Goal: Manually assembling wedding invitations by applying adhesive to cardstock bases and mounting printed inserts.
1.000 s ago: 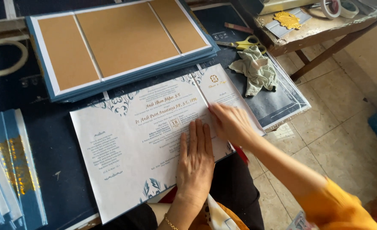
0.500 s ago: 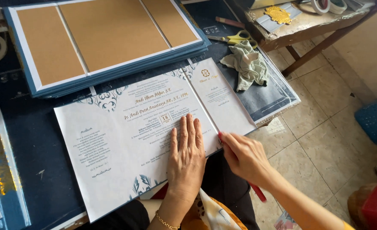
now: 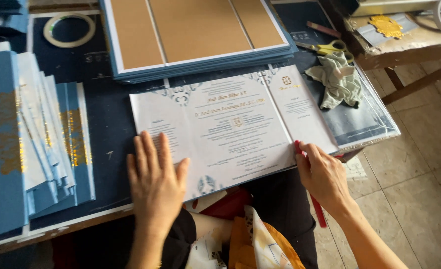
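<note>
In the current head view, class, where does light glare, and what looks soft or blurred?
Head view: daylight glares off the clear plastic at the table's right edge and glints on the gold print of the blue covers; the printed sheet reads soft, its small text unreadable; both hands, left and right, fairly sharp.

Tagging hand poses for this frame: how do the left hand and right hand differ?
The left hand lies flat, fingers spread, palm down on the near left corner of the printed sheet; the right hand is curled at the sheet's right edge. The left hand holds nothing; the right hand grips a red tool. Both are bare and touch the same sheet.
</note>
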